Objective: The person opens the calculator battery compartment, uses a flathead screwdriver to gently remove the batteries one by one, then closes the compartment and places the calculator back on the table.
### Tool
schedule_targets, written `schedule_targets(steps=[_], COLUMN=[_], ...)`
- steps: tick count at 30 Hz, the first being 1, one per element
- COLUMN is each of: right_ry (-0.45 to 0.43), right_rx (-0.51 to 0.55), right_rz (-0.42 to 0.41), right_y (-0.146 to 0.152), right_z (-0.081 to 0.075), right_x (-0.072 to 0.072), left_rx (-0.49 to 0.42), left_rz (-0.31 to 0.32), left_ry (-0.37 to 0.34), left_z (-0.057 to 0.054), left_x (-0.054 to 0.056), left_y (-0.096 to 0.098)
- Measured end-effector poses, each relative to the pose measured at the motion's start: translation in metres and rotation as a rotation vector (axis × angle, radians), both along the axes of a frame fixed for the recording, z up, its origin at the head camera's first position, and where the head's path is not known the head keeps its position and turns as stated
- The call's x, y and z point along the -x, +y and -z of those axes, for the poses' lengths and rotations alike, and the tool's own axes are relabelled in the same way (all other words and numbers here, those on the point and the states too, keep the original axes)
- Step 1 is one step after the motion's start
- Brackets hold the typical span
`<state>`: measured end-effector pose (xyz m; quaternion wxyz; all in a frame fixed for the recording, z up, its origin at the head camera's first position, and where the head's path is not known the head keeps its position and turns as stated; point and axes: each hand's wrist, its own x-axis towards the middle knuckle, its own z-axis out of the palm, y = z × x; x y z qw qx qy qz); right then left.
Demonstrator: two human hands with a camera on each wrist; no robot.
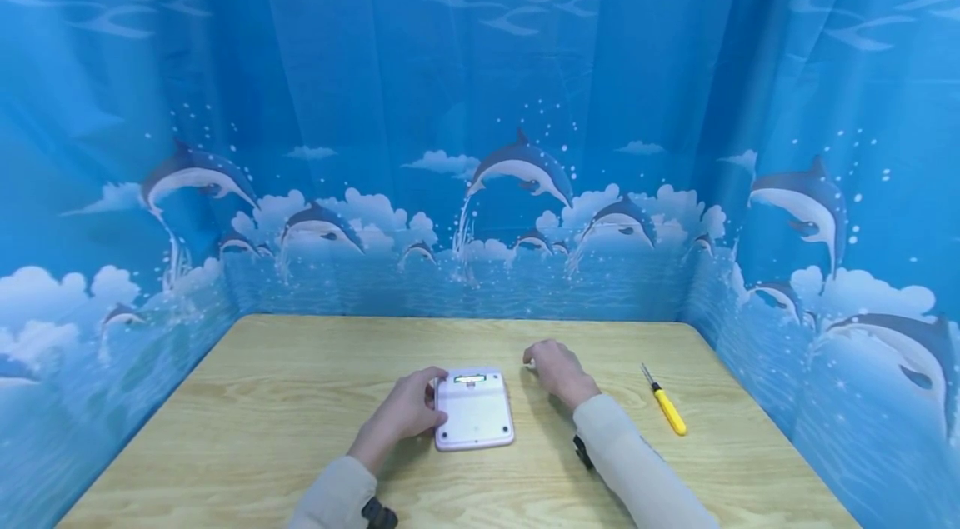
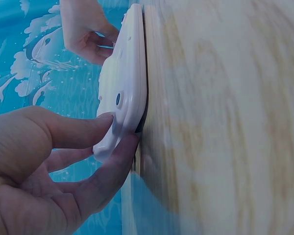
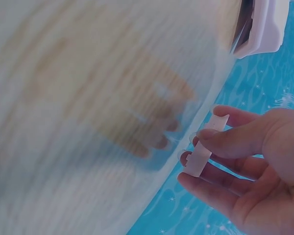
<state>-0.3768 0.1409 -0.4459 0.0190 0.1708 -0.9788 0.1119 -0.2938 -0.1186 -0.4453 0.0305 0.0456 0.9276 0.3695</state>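
Observation:
A flat white device with a pinkish rim (image 1: 475,416), shaped like a calculator, lies on the table with dark round feet at its corners facing up. Near its far edge is an uncovered battery slot (image 1: 470,379). My left hand (image 1: 408,406) grips the device's left side; in the left wrist view the thumb (image 2: 95,129) presses the upper face and a finger reaches under the edge. To the right of the device, my right hand (image 1: 557,371) pinches a small white battery cover (image 3: 206,147) between thumb and fingers, just above the table.
A screwdriver with a yellow handle (image 1: 670,411) lies to the right of my right forearm, tip pointing away. The wooden table (image 1: 300,371) is enclosed at the back and sides by a blue dolphin-print curtain (image 1: 450,96).

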Motion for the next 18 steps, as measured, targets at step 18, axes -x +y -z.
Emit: schedule_targets(steps=[18], right_ry=[-0.030], right_rx=[0.030], right_rz=[0.011], right_y=[0.0103], right_z=[0.0010], right_x=[0.0030], left_rx=[0.002], left_rz=[0.009], left_ry=[0.009], left_z=[0.0000], left_x=[-0.0008], left_y=[-0.0003])
